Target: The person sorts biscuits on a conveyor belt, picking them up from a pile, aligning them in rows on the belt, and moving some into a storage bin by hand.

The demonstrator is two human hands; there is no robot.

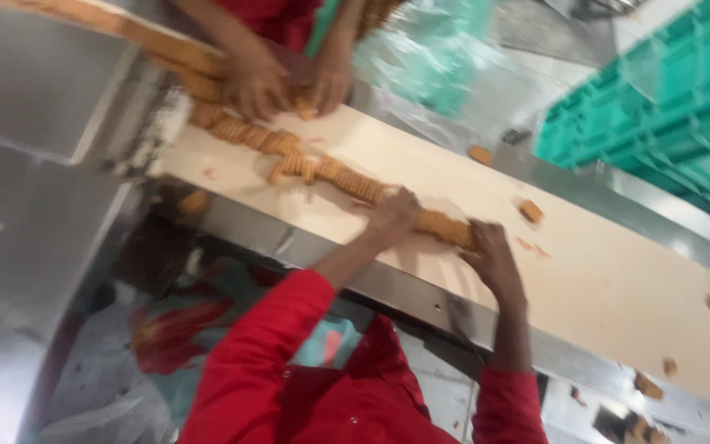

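Left hand (394,215) sits on the cream belt (585,271), fingers curled down over one end of a short row of biscuits (441,226); right hand (493,256) presses against the other end, fingers bent over it, so the row lies squeezed between both hands, touching each. Grip looks closed on the stack, though blur hides the fingertips. Both arms wear red sleeves (265,362) reaching in over the steel rail (404,300) at the belt's near edge. Further up the belt a longer line of biscuits (306,164) trails toward the far end, well apart from the right hand and just beyond the left. Another person's hands (289,82) work at that far end, on more biscuits. Loose broken pieces (531,211) lie scattered on the belt beside the right hand. Green crates (667,107) stand across the belt.
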